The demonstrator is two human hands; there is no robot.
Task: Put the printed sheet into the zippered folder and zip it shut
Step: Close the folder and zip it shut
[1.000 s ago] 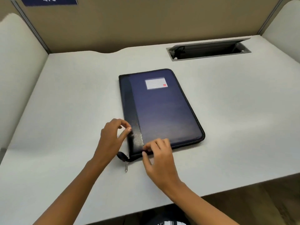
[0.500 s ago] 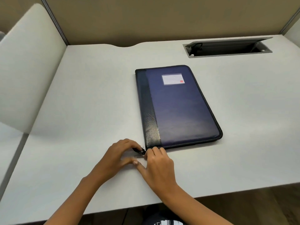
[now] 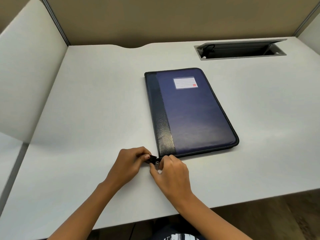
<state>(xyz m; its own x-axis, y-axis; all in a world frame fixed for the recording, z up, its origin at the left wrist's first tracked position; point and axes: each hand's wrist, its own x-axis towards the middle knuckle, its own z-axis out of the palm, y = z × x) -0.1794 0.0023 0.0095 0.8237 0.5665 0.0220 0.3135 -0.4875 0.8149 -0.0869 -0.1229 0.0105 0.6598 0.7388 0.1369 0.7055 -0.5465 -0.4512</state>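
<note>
Desk [image 3: 86,118]: white top, under fingers [image 3: 136,152]. Back edge, far beyond fingers: curved notch [image 3: 133,47], tan partition [image 3: 173,19] behind. Cable hatch [image 3: 242,57], far right of fingers: grey frame, lid raised. White side panel [image 3: 26,75] left of fingers. Brown floor [image 3: 294,215] near right. Light even, shadows soft.

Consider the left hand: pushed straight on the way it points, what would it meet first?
The left hand, pinching the black zipper tab, points toward the near left corner of the zippered folder. It would likely meet that corner first, though fingertips of the right hand sit right beside it.
</note>
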